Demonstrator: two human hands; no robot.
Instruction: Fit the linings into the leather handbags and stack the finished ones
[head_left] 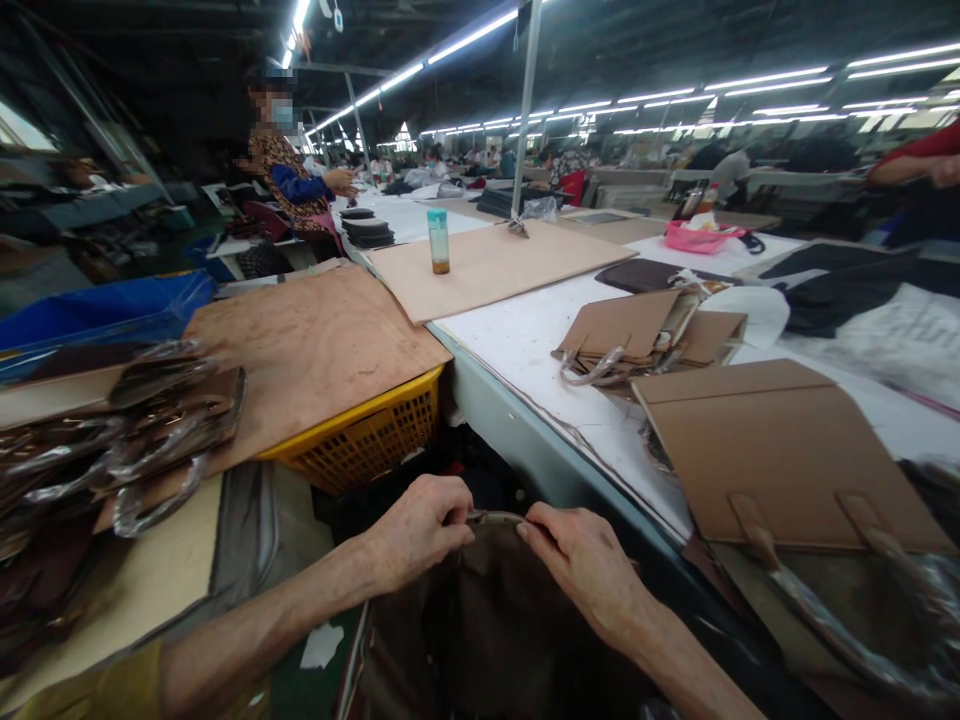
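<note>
Low in the middle of the head view, a dark brown bag lies before me, its upper rim raised between my hands. My left hand pinches that rim on the left, fingers curled and thumb pressed in. On the right, my right hand grips the same edge between thumb and fingers. A short stretch of the rim spans the gap between them. The lower part of the bag runs into shadow, so its base cannot be made out.
Tan handbags with plastic-wrapped handles lie on the white table at right. More wrapped bags pile up at left, beside a wooden board on a yellow crate. A bottle stands farther back; a co-worker stands beyond.
</note>
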